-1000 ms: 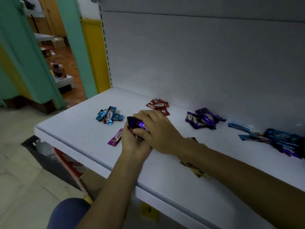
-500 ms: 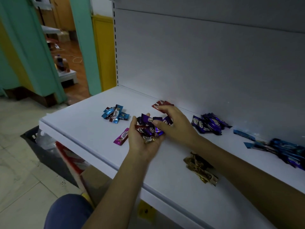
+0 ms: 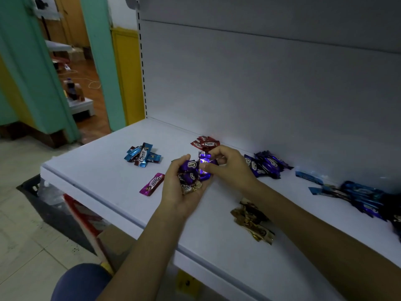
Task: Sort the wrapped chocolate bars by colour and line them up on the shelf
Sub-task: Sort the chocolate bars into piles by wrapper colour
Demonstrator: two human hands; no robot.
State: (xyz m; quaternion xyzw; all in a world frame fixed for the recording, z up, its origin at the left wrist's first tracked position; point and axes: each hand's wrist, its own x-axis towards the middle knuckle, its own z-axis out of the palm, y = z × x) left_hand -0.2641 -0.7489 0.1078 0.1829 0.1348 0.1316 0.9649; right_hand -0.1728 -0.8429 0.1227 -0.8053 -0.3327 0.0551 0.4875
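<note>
The left hand [image 3: 180, 192] lies palm up over the middle of the white shelf [image 3: 97, 170], its fingers curled round a mixed handful of bars [image 3: 188, 178]: purple on top, dark brown and gold beneath. At 1 o'clock from it, the right hand [image 3: 230, 168] pinches one purple bar [image 3: 204, 162] between thumb and fingertips. That bar stands on end against the handful, its foil catching the light.

Sorted heaps ring the hands, each apart from the next:
- At 10 o'clock, a light-blue heap [image 3: 142, 156].
- At 12 o'clock, a red heap [image 3: 205, 143] near the grey back panel [image 3: 260, 94], just behind the right hand's knuckles, which hide its near edge.
- At 3 o'clock, a purple heap [image 3: 265, 165] just beside the right wrist.
- Further along at 3 to 4 o'clock, dark-blue bars [image 3: 355, 193] trail off toward the frame's edge.
- At 4 o'clock, a gold heap [image 3: 252, 220], with the right forearm crossing the shelf just past it.
- At 9 o'clock, a single pink bar [image 3: 152, 184] lies flat by the left hand's fingers.

Below the shelf's front lip, at 8 o'clock, sit a black crate [image 3: 36, 187] and a cardboard box [image 3: 115, 237]. A knee in blue cloth [image 3: 82, 281] shows at 7 o'clock.
</note>
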